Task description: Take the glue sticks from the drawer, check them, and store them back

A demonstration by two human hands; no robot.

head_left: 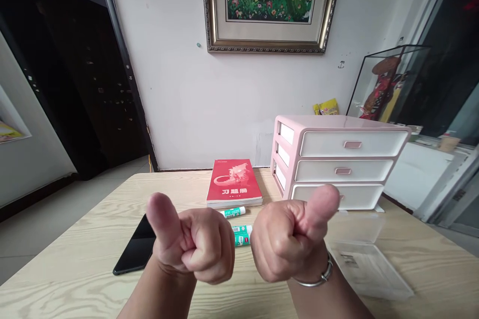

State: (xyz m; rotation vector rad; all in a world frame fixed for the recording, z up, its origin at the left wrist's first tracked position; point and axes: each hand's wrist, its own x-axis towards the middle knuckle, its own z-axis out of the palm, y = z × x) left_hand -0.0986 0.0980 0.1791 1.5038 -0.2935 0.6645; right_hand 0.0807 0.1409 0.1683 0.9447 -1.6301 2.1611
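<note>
My left hand (198, 244) is raised above the table, its fingers curled into a fist and the thumb sticking up. Beside it, my right hand (288, 244) makes the same closed shape with its thumb out, and a silver bangle (318, 279) circles that wrist. Neither fist shows anything inside. Behind and between them lie a green and white glue stick (235, 212) and a green box or tube (242, 235), both partly covered by the hands. A black phone (136, 249) rests on the table behind my left wrist.
A red book (235, 179) lies near the wall on the wooden table (75, 269). At the back right stands a pink and white drawer unit (346, 152), all three drawers closed. In front of it is a clear plastic case (374, 269). A yellow packet (327, 107) shows behind the unit.
</note>
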